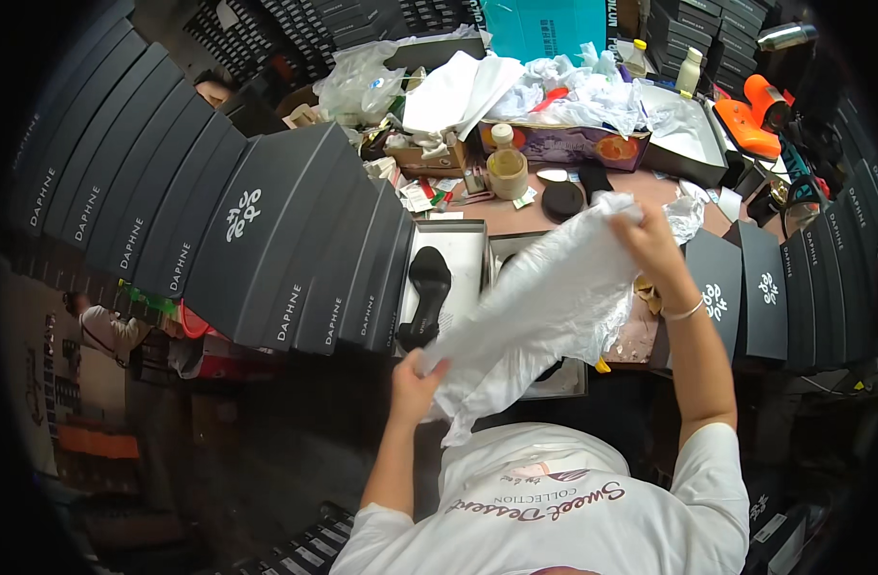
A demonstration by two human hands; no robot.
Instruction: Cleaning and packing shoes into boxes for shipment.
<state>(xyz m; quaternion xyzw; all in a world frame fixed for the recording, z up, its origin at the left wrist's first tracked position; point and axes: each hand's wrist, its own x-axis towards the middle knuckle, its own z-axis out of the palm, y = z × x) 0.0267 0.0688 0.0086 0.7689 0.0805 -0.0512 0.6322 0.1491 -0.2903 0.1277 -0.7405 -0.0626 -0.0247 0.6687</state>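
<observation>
A sheet of white tissue paper (554, 278) is stretched slantwise between my two hands, crumpled along its lower edge. My left hand (418, 385) pinches its near left corner, and my right hand (647, 244) grips the far right end. Under and beside the paper lies an open shoebox (467, 238) with a white inside. In it rests a black high-heeled shoe (427, 292), sole up. A second box part (571, 380) lies mostly hidden beneath the paper, with something dark in it.
Dark grey shoeboxes stand in a long row (266, 230) at left and another row (742, 292) at right. Behind are a glue jar (507, 172), a round black tin (562, 201), a carton (573, 147) heaped with crumpled tissue, and an orange tape dispenser (748, 125).
</observation>
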